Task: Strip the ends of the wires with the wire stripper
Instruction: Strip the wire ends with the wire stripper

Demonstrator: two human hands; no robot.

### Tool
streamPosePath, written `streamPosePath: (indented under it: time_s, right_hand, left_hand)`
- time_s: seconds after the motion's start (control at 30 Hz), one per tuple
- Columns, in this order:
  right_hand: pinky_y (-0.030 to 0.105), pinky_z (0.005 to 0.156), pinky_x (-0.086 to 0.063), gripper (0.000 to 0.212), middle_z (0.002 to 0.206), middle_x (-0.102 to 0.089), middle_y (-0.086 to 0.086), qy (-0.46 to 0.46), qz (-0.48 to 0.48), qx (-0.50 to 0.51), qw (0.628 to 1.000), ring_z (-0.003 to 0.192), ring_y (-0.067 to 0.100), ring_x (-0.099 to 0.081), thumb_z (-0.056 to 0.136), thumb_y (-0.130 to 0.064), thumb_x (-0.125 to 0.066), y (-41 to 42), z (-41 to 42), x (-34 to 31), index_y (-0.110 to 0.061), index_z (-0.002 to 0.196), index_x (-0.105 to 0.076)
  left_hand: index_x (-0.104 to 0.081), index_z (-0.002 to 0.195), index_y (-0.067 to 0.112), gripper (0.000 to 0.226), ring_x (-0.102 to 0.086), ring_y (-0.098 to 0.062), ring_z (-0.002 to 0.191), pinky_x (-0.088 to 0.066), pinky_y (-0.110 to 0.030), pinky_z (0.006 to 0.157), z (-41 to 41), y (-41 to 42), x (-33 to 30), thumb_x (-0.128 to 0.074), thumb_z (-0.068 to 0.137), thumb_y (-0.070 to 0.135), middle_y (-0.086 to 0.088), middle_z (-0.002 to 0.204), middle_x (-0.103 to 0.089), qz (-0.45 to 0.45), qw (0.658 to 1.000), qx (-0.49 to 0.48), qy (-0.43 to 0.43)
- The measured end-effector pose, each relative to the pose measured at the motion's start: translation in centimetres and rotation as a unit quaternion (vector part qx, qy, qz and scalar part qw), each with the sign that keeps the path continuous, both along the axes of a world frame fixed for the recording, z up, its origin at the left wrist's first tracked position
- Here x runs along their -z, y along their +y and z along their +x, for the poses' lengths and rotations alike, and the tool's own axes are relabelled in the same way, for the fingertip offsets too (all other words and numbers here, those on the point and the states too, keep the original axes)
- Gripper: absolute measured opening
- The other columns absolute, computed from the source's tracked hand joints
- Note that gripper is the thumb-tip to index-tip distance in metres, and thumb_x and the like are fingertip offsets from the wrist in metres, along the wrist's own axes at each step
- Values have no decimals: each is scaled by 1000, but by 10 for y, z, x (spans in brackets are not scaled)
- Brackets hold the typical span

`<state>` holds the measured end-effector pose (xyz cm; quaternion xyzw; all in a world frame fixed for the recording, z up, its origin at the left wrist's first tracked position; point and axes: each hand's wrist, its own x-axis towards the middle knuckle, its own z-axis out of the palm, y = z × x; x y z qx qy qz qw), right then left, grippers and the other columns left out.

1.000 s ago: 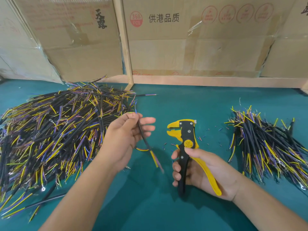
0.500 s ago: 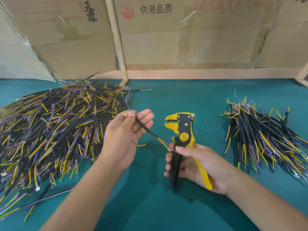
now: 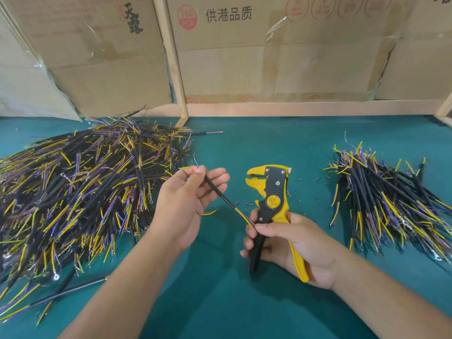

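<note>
Cardboard cartons [image 3: 244, 57] printed with red stamps and black characters stand behind a wooden rail along the far edge of the teal bench [image 3: 244, 309]; from the head view that is all the background I get.

On the left of the bench I see a big heap of wires [image 3: 80, 187], black sheaths with yellow, purple and blue cores sticking out. On the right, well apart from it, lies a smaller pile of wires [image 3: 391, 201] of the same kind. Small scraps of insulation [image 3: 303, 189] are scattered on the bench between the tool and that right-hand pile.

My left hand [image 3: 188, 204] is raised over the bench with its fingers nearly straight, the thumb pinching the upper end of one black wire [image 3: 220, 194] against them. That wire runs down and to the right, and its yellow and blue cores reach the thumb of my right hand [image 3: 293, 245].

My right hand is curled around the handles of the yellow and black wire stripper [image 3: 274, 192], held upright with the head pointing away from me. The stripper's mouth faces left and stands slightly apart, with nothing in it that I can make out. The wire's lower end is at the handles, not at the mouth.
</note>
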<state>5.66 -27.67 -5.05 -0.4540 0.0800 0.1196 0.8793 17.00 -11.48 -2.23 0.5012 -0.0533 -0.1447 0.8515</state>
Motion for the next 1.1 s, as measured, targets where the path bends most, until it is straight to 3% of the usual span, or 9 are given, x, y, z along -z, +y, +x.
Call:
streamPosePath:
  time_s: [0.1,0.17,0.23,0.3,0.4,0.53,0.67,0.93,1.1]
  right_hand:
    - [50,83,-55,21,85,-55,18,-6,-2,3,1000,77,33,-58,83,-2,-65,0,-1,1,-2,104,-61]
    - [51,83,-54,20,84,-55,18,-8,2,4,1000,76,33,-58,83,-2,-65,-1,-1,0,-3,103,-61]
    - [51,83,-55,19,83,-55,17,-6,7,6,1000,75,32,-58,83,-1,-64,-1,-1,-1,-3,101,-62]
    - [51,84,-54,17,83,-55,17,-12,6,-1,1000,76,32,-57,84,-1,-64,-1,-1,-1,-3,100,-63]
    - [50,85,-54,17,82,-56,17,-21,-7,-5,1000,76,32,-58,84,-2,-64,-2,-1,-2,-3,101,-63]
    - [49,82,-55,19,82,-55,18,-32,-12,-1,999,76,32,-59,84,-2,-63,-5,-1,-3,-2,103,-62]
    - [49,82,-55,19,82,-55,18,-39,-9,-12,999,77,32,-58,85,-2,-62,-6,-1,-3,-3,104,-62]
    - [48,80,-55,19,82,-55,18,-34,-11,3,999,77,33,-57,84,-1,-61,-7,0,-5,-2,103,-61]
    - [50,82,-55,15,81,-55,17,-44,-17,23,999,76,33,-58,83,0,-61,-8,1,-4,-4,98,-64]
  left_hand:
    - [-52,107,1,11,-71,-30,102,-60,-34,82,4,1,2,-52,103,12,-18,110,-71,47,997,-56,15]
    - [-50,117,7,20,-63,-23,112,-53,-34,95,8,7,-2,-56,101,17,-10,122,-61,159,975,-150,-43]
    - [-48,128,13,33,-55,-10,121,-43,-30,105,11,20,-8,-59,99,23,2,130,-56,323,889,-211,-244]
    - [-58,125,17,31,-55,-4,120,-41,-29,107,9,28,-15,-59,97,31,10,125,-61,407,777,-124,-463]
    - [-70,110,17,30,-61,-2,108,-37,-41,111,-1,24,-11,-60,95,41,15,110,-69,452,689,75,-561]
    - [-70,105,16,18,-67,-8,92,-49,-27,88,-8,16,-1,-70,93,30,14,96,-71,408,728,230,-501]
    - [-71,93,15,6,-67,-5,82,-44,-10,77,-8,15,2,-70,93,21,17,87,-70,365,761,228,-485]
    - [-53,95,31,9,-51,-16,62,-42,-28,58,-11,10,8,-52,103,31,6,77,-67,358,792,197,-454]
    - [-51,94,27,14,-39,-4,53,-31,-10,52,-11,10,7,-58,98,16,2,70,-61,372,801,183,-432]
